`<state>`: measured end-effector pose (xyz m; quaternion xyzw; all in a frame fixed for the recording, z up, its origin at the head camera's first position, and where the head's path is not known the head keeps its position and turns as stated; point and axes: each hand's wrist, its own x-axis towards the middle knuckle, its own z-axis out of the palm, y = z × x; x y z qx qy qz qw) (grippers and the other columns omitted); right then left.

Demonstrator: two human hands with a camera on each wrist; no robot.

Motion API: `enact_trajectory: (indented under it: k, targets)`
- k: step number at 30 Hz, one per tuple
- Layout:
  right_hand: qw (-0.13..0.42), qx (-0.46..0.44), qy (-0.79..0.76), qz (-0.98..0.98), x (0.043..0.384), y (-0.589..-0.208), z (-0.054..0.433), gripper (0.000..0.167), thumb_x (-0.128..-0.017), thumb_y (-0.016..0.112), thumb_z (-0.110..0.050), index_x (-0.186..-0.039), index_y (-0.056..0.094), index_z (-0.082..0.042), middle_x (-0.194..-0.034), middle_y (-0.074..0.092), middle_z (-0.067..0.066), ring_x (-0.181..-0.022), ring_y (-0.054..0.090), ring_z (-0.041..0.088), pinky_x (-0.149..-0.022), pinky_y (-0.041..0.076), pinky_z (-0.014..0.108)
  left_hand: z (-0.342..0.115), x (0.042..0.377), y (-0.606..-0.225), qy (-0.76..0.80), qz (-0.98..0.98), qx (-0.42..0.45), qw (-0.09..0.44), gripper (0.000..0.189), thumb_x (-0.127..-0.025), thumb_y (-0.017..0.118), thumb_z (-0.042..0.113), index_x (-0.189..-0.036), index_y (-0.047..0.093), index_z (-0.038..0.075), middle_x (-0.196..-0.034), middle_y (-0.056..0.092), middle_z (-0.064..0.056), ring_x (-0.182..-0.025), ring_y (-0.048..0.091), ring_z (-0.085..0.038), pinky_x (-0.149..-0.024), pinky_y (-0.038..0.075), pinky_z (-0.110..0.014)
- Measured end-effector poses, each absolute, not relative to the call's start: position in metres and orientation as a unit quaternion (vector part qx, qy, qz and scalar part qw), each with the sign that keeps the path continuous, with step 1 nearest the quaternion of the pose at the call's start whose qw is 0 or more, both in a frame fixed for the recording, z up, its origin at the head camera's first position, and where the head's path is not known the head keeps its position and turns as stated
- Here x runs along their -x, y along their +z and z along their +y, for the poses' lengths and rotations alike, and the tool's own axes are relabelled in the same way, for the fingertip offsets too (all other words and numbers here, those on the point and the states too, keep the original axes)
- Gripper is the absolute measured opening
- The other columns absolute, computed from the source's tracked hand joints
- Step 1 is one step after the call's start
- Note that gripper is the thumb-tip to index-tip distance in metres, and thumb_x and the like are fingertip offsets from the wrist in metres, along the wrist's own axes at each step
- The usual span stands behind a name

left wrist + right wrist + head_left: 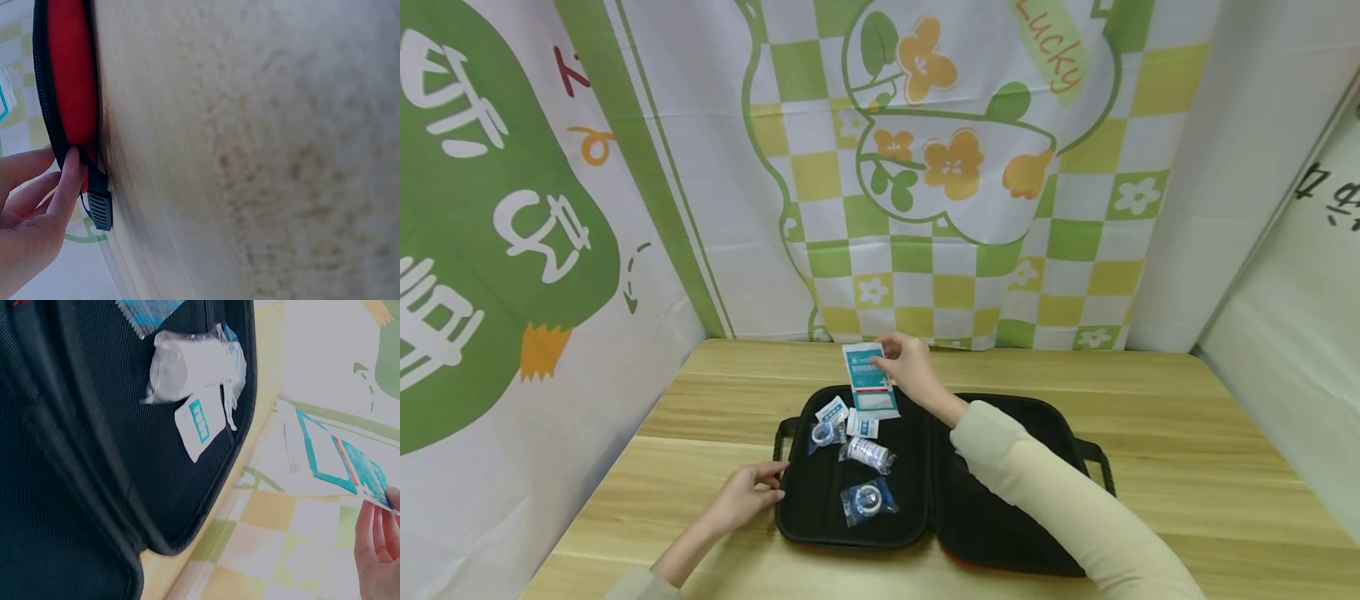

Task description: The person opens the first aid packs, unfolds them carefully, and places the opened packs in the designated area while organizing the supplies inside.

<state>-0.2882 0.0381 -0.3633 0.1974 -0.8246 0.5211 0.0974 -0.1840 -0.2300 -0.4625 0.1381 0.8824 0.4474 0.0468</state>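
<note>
In the head view a black-lined case (812,508) lies unfolded on the table, its outer shell red in the left wrist view. My right hand (913,371) pinches a flat teal-and-white packet (867,375) by its upper edge, above the far end of the left half. My left hand (741,498) grips the case's left rim beside the handle (781,437), fingertips on the zipper edge. Inside that half lie a clear-wrapped white roll (869,454), two blue-wrapped rings, one nearer (868,499) and one farther (823,433), and small white sachets (863,425).
The right half of the case (1022,408) lies partly under my right forearm, with a second handle (1097,458) on its outer side. Wooden tabletop (1210,467) surrounds the case. A printed curtain (970,275) hangs behind the table's far edge.
</note>
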Motion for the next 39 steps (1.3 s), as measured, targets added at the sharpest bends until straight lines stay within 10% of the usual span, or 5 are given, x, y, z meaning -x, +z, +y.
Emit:
enact_trajectory:
  k: [39]
  targets:
    - [0.004, -0.098, 0.484, -0.869, 0.279, -0.392, 0.201, 0.040, -0.081, 0.061, -0.004, -0.111, 0.047, 0.018, -0.091, 0.060, 0.031, -0.061, 0.061, 0.021, -0.051, 0.050, 0.035, -0.230, 0.184, -0.462, 0.449, 0.883, -0.130, 0.046, 0.040, -0.076, 0.063, -0.003, -0.113, 0.052, -0.013, -0.114, 0.051, -0.028, -0.085, 0.057, -0.027, -0.061, 0.044, -0.019]
